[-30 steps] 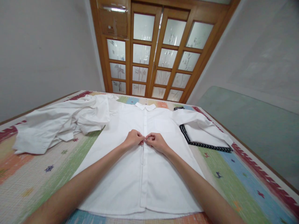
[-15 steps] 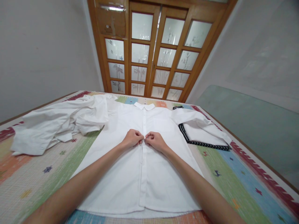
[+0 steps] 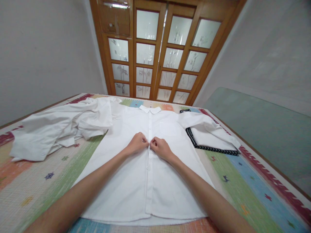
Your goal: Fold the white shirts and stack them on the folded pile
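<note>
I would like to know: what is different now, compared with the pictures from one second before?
Very little. The view shifted slightly; the left hand and right hand still pinch the white shirt at its front, with nothing visibly taken or let go. Any finger movement is too small to tell. The crumpled white cloth and the black-edged white cloth stayed as they were.

Before me, a striped cloth (image 3: 70, 174) carries a white shirt (image 3: 155, 181) at twelve o'clock, crumpled white fabric (image 3: 60, 126) at ten, black-trimmed fabric (image 3: 191, 138) at two.
</note>
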A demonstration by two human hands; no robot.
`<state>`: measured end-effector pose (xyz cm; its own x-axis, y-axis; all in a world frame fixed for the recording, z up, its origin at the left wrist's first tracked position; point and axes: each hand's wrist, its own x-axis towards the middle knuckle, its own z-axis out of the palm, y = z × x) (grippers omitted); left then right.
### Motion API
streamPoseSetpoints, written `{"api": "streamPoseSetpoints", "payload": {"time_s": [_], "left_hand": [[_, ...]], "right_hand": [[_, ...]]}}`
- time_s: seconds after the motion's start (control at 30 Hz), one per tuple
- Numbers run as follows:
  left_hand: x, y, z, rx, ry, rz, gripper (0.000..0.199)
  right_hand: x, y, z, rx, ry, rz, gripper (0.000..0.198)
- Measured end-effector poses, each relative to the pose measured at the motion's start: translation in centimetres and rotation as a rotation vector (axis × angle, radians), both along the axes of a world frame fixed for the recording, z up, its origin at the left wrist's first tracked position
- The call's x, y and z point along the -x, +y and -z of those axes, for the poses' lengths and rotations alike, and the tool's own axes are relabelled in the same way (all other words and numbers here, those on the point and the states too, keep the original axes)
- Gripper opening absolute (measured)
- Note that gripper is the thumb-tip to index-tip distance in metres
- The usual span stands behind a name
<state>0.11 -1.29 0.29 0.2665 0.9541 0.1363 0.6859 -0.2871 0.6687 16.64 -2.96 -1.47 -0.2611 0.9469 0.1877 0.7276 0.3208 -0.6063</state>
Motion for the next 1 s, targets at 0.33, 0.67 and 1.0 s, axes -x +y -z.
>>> {"api": "streamPoseSetpoints", "payload": {"time_s": [0.33, 0.67, 1.0], "left_hand": [[0.0, -0.2, 0.5, -0.031, -0.004, -0.005, 0.007], [0.5, 0.0, 1.5, -0.167, -0.051, 0.123, 0.006], [0.5, 0.2, 2.0, -0.196, -0.094, 0.152, 0.006]], "right_hand": [[0.1, -0.4, -0.2, -0.055, -0.093, -0.005, 0.004], [-0.4, 0.3, 0.2, -0.022, 0.049, 0.019, 0.007], [-0.9, 1.1, 0.6, -0.022, 0.206, -0.041, 0.01]]}}
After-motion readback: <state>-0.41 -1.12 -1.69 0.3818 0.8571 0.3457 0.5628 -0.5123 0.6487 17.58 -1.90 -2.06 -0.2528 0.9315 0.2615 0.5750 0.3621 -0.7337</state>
